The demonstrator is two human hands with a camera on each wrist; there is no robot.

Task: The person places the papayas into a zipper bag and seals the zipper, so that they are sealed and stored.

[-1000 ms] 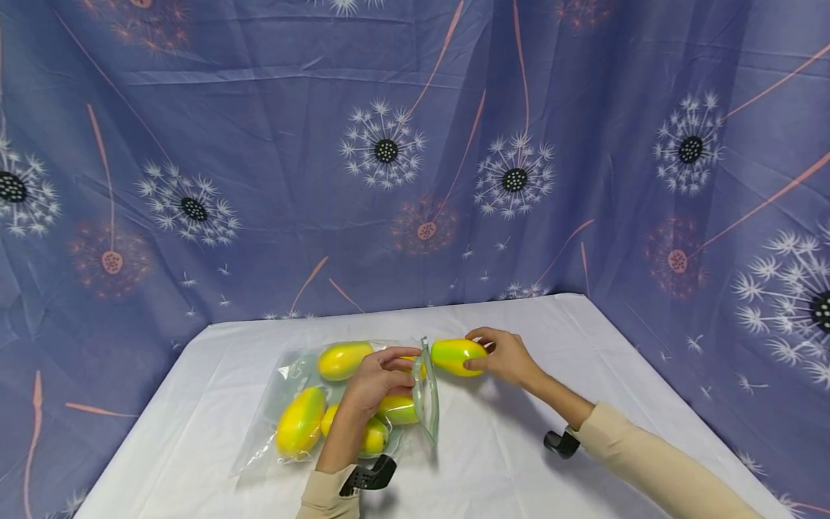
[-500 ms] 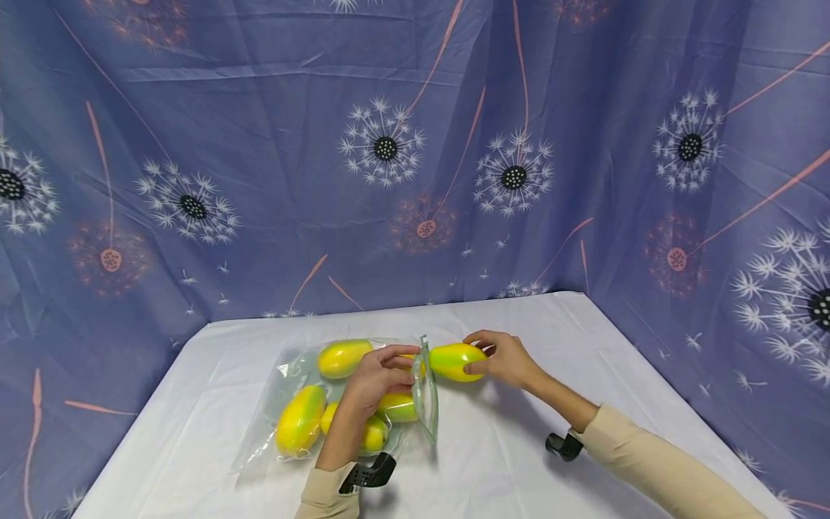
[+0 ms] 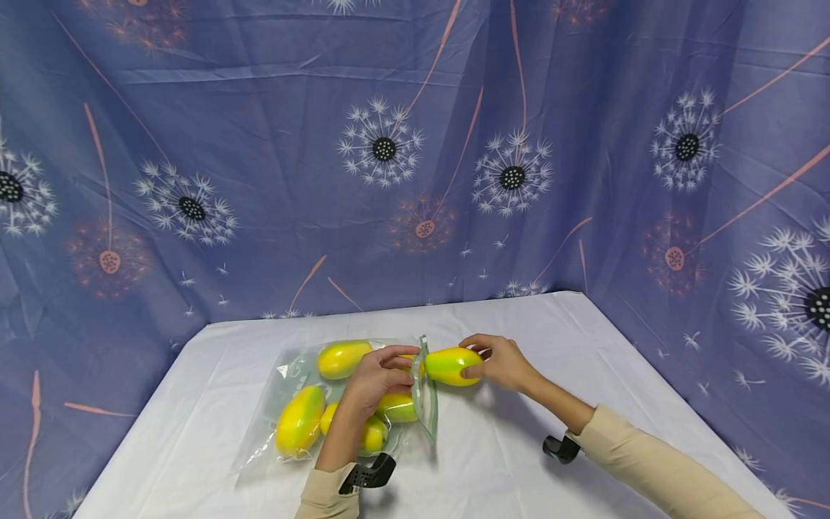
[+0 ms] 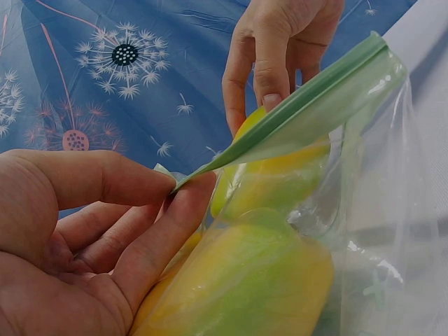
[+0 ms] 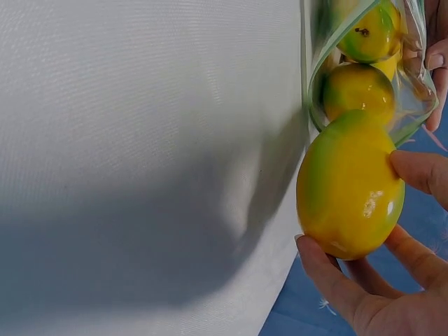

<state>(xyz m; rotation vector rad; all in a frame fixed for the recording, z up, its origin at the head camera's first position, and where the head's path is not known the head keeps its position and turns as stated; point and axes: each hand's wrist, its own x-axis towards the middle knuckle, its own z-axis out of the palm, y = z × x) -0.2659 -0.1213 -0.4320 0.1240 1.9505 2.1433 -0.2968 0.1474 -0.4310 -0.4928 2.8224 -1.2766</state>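
Observation:
A clear zip bag lies on its side with several yellow-green mangoes inside, one of them a mango at its left. My left hand lies over the bag and, in the left wrist view, pinches its green-edged rim between thumb and fingers. The bag's mouth faces right. My right hand grips another mango by its right end, thumb and fingers spread around it. In the right wrist view this mango is right at the open mouth, its tip overlapping a mango inside.
A white cloth covers the table. Patterned blue curtains stand behind it and at both sides. Each wrist wears a black camera mount, such as the left mount, below a beige sleeve.
My right hand has moved the mango slightly left and toward me, so its tip now meets the bag's mouth. My left hand and the bag have stayed nearly still.

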